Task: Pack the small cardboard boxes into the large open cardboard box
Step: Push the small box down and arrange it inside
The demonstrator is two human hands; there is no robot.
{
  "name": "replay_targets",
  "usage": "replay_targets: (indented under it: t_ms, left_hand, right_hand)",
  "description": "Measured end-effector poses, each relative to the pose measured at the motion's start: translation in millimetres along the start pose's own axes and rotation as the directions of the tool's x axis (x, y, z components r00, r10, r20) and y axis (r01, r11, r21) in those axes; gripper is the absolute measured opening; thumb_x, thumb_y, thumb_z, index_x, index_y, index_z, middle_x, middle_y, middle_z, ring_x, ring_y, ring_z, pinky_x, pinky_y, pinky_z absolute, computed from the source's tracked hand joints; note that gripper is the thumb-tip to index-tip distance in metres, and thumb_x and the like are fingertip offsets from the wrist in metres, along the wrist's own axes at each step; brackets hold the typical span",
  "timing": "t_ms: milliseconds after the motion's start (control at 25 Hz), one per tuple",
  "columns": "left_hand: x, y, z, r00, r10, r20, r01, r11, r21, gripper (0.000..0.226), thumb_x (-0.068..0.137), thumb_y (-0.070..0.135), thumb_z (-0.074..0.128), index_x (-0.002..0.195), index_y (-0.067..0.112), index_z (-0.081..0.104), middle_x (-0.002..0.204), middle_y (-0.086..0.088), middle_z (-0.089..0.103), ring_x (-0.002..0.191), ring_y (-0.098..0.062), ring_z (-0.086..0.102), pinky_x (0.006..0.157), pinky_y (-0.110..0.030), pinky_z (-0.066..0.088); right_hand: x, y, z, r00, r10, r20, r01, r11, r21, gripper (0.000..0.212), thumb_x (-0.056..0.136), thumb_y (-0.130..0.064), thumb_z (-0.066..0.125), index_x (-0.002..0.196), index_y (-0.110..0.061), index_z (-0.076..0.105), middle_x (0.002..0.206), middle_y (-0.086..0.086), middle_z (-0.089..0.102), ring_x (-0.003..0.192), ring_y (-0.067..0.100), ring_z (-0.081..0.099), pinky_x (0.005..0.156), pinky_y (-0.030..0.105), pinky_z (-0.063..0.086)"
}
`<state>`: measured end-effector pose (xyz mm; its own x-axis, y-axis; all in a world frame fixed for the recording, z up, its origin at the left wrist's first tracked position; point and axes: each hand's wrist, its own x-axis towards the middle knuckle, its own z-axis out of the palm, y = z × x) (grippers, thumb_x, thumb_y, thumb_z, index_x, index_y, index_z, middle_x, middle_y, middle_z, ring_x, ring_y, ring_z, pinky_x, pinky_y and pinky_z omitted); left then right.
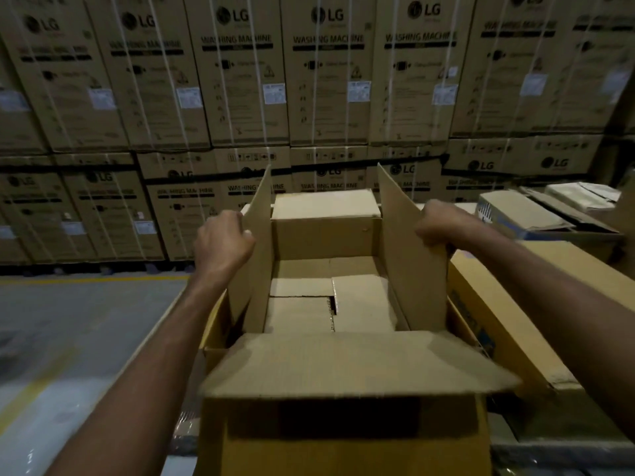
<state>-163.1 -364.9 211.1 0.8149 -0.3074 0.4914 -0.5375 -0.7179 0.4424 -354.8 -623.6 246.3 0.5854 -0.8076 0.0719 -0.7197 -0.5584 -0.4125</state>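
The large open cardboard box (326,240) stands in front of me with its flaps up. My left hand (221,243) grips the left side flap (259,231) near its upper edge. My right hand (436,226) grips the right side flap (409,255) the same way. The near flap (357,362) folds out toward me and the far flap (326,202) leans away. Inside, on the bottom, lie small plain cardboard boxes (364,302), packed side by side; how many I cannot tell.
To the right lie a long cardboard box (536,324) and an opened blue-and-white carton (525,214). A wall of stacked washing machine cartons (326,84) fills the back. Grey floor with a yellow line (86,280) lies to the left.
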Motion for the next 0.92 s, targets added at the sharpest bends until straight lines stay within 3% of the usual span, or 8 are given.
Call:
replay_targets:
  t_ms: [80,160,280,440,640,720,800,920]
  left_hand:
    - [4.8,10.7,-12.4,0.997,0.030,-0.076,-0.032,0.999,-0.015,0.025,0.099,0.018,0.061,0.123,0.012,0.066,0.089,-0.004,0.061,0.059,-0.003,0.038,0.049,-0.020,0.025]
    - [10.7,25.5,-23.0,0.988,0.071,-0.136,-0.076,0.997,-0.034,0.019,0.099,0.019,0.061,0.117,0.014,0.068,0.084,0.001,0.058,0.059,-0.003,0.040,0.048,-0.020,0.025]
    - [15.0,47.5,-38.7,0.966,0.130,-0.223,-0.151,0.986,-0.076,0.015,0.099,0.018,0.062,0.112,0.014,0.068,0.083,0.001,0.060,0.064,-0.006,0.048,0.049,-0.019,0.026]
    - [30.5,77.5,-62.2,0.929,0.130,-0.346,-0.187,0.973,-0.136,0.017,0.100,0.017,0.061,0.115,0.013,0.068,0.092,-0.006,0.066,0.080,-0.014,0.058,0.053,-0.017,0.027]
    - [61.7,133.2,-73.0,0.866,0.180,-0.467,-0.282,0.946,-0.159,0.023,0.100,0.018,0.062,0.122,0.016,0.067,0.102,-0.006,0.070,0.088,-0.016,0.064,0.057,-0.018,0.032]
    - [76.9,156.9,-70.7,0.834,0.213,-0.509,-0.338,0.927,-0.165,0.028,0.099,0.020,0.063,0.126,0.018,0.066,0.107,-0.003,0.072,0.092,-0.014,0.066,0.057,-0.013,0.035]
    - [94.7,179.2,-64.7,0.813,0.226,-0.536,-0.373,0.910,-0.182,0.032,0.097,0.021,0.066,0.129,0.020,0.066,0.114,-0.002,0.073,0.101,-0.014,0.069,0.067,-0.014,0.045]
    - [122.5,209.4,-48.0,0.831,0.161,-0.532,-0.353,0.892,-0.281,0.037,0.093,0.025,0.072,0.130,0.022,0.067,0.122,0.001,0.072,0.107,-0.011,0.068,0.074,-0.012,0.045]
  right_hand:
    - [-1.3,-0.5,-19.5,0.995,-0.012,-0.095,0.017,0.998,0.059,0.009,0.100,-0.014,0.055,0.104,-0.009,0.049,0.089,0.013,0.061,0.070,0.025,0.066,0.049,0.031,0.049]
    - [-4.8,-5.6,-34.8,0.984,-0.028,-0.176,0.043,0.996,0.081,0.008,0.100,-0.015,0.054,0.105,-0.010,0.050,0.089,0.012,0.061,0.071,0.025,0.066,0.050,0.032,0.052]
    - [-8.7,-8.3,-57.2,0.969,-0.063,-0.240,0.088,0.992,0.094,0.008,0.101,-0.015,0.052,0.107,-0.010,0.054,0.090,0.011,0.062,0.079,0.028,0.068,0.069,0.040,0.062]
    - [-0.3,4.9,-96.8,0.942,-0.029,-0.334,0.106,0.971,0.214,0.015,0.098,-0.015,0.055,0.113,-0.012,0.057,0.097,0.011,0.063,0.080,0.027,0.067,0.064,0.037,0.058]
    - [24.4,32.3,-130.9,0.928,-0.022,-0.373,0.179,0.902,0.393,0.030,0.094,-0.013,0.060,0.124,-0.011,0.057,0.109,0.012,0.062,0.096,0.032,0.065,0.086,0.051,0.059]
    - [38.0,45.3,-141.4,0.919,-0.006,-0.394,0.198,0.872,0.447,0.033,0.092,-0.013,0.063,0.125,-0.010,0.059,0.109,0.012,0.064,0.098,0.032,0.066,0.085,0.050,0.060]
    - [51.3,58.4,-153.4,0.917,0.020,-0.398,0.196,0.847,0.494,0.032,0.093,-0.009,0.064,0.125,-0.007,0.061,0.108,0.011,0.064,0.094,0.029,0.066,0.081,0.045,0.060]
    - [73.1,88.8,-176.0,0.925,0.078,-0.372,0.155,0.816,0.557,0.036,0.093,-0.003,0.064,0.128,0.000,0.058,0.111,0.015,0.061,0.092,0.028,0.062,0.064,0.033,0.053]
